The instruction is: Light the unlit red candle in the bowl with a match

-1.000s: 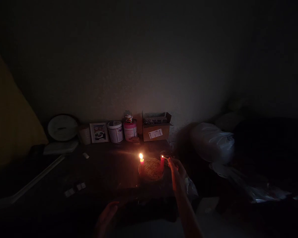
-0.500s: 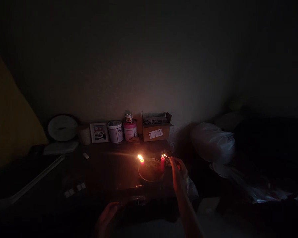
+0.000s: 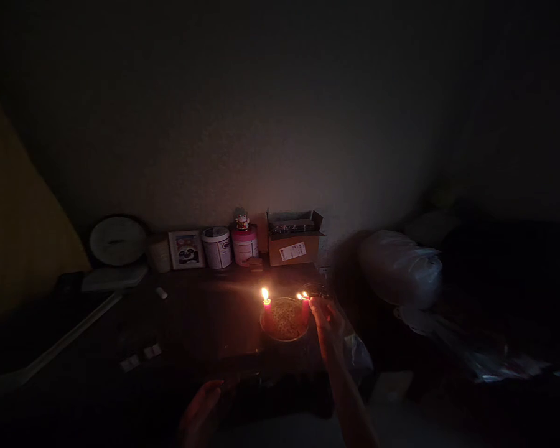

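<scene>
A red candle (image 3: 267,304) burns with an upright flame at the left rim of a round plate (image 3: 284,340). A second red candle (image 3: 305,310) stands at the plate's right side. My right hand (image 3: 325,314) is beside it, fingers pinched on a thin matchstick whose burning tip is at the candle's top; two small flames show there. At the lower left, dim and partly in shadow, my left hand (image 3: 204,401) has its fingers closed; what they hold, if anything, is too dark to make out.
Along the wall stand a round clock (image 3: 117,241), a panda picture frame (image 3: 186,250), two tubs (image 3: 217,247) and an open cardboard box (image 3: 293,250). A plastic bag (image 3: 399,267) lies at the right. Small white pieces (image 3: 140,358) lie on the dark table.
My right hand has moved left, closer to the right candle, and the match flame has shifted left with it. The left candle's flame now stands straighter. My left hand has hardly moved.
</scene>
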Demonstrator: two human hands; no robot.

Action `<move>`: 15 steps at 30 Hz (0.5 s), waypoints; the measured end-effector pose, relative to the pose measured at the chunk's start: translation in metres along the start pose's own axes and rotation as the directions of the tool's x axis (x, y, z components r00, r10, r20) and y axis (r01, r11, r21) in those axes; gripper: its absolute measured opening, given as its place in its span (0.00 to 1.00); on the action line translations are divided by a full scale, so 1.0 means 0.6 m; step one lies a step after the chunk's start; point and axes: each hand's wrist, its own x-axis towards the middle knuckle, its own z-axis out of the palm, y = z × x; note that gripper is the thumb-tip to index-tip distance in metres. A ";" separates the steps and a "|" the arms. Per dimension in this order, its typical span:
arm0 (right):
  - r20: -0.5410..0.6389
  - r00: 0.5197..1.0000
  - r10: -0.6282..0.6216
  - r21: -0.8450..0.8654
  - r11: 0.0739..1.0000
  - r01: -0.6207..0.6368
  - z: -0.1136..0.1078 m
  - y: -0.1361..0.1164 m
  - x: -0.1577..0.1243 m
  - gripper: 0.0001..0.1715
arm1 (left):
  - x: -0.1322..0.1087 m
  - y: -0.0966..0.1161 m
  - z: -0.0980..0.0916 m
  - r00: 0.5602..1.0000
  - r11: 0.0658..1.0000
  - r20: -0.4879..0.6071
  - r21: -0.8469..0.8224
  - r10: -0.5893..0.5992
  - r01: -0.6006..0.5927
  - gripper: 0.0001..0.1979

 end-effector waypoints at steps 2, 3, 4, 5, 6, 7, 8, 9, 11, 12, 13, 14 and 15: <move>0.007 1.000 0.000 -0.004 1.000 0.000 -0.001 -0.003 -0.001 0.13 | 0.003 0.000 -0.001 1.000 1.000 0.006 -0.003 -0.013 0.013 0.17; -0.004 1.000 0.000 -0.007 1.000 0.000 -0.003 -0.005 -0.001 0.13 | 0.005 -0.001 -0.001 1.000 1.000 0.006 -0.006 -0.016 0.016 0.18; -0.022 1.000 0.003 -0.015 1.000 -0.003 -0.005 -0.006 -0.001 0.13 | 0.006 -0.002 -0.001 1.000 1.000 0.003 -0.009 -0.017 0.017 0.18; -0.047 0.999 0.009 -0.030 1.000 -0.010 -0.007 -0.007 -0.001 0.14 | 0.007 -0.003 0.000 1.000 1.000 -0.002 -0.010 -0.014 0.014 0.18; -0.075 0.997 0.014 -0.047 0.999 -0.017 -0.010 -0.007 0.000 0.14 | 0.008 -0.004 0.000 1.000 1.000 -0.007 -0.010 -0.009 0.009 0.18; -0.101 0.995 0.018 -0.064 0.998 -0.025 -0.013 -0.007 0.001 0.15 | 0.007 -0.004 0.000 1.000 1.000 -0.012 -0.009 -0.004 0.004 0.19; -0.122 0.992 0.021 -0.079 0.996 -0.031 -0.017 -0.005 0.003 0.15 | 0.006 -0.004 -0.001 1.000 1.000 -0.014 -0.008 -0.004 0.004 0.19; -0.141 0.990 0.025 -0.087 0.996 -0.038 -0.020 -0.003 0.005 0.16 | 0.005 -0.003 -0.002 1.000 1.000 -0.014 -0.007 -0.008 0.008 0.19; -0.175 0.984 0.031 -0.071 0.996 -0.044 -0.028 0.006 0.011 0.18 | 0.001 0.002 -0.004 1.000 1.000 -0.005 -0.005 -0.021 0.021 0.18; -0.191 0.981 0.032 -0.050 0.998 -0.043 -0.031 0.012 0.016 0.19 | -0.001 0.005 -0.005 1.000 1.000 0.000 -0.003 -0.030 0.030 0.18; -0.210 0.977 0.033 -0.023 0.999 -0.039 -0.035 0.019 0.020 0.19 | -0.003 0.008 -0.006 0.999 0.999 0.004 -0.002 -0.041 0.041 0.18; -0.228 0.973 0.034 0.004 0.999 -0.034 -0.039 0.025 0.025 0.19 | -0.004 0.011 -0.005 0.999 0.999 0.007 -0.002 -0.052 0.052 0.18; -0.244 0.969 0.034 0.030 0.999 -0.027 -0.043 0.031 0.029 0.18 | -0.004 0.014 -0.004 0.998 0.998 0.008 -0.002 -0.062 0.062 0.19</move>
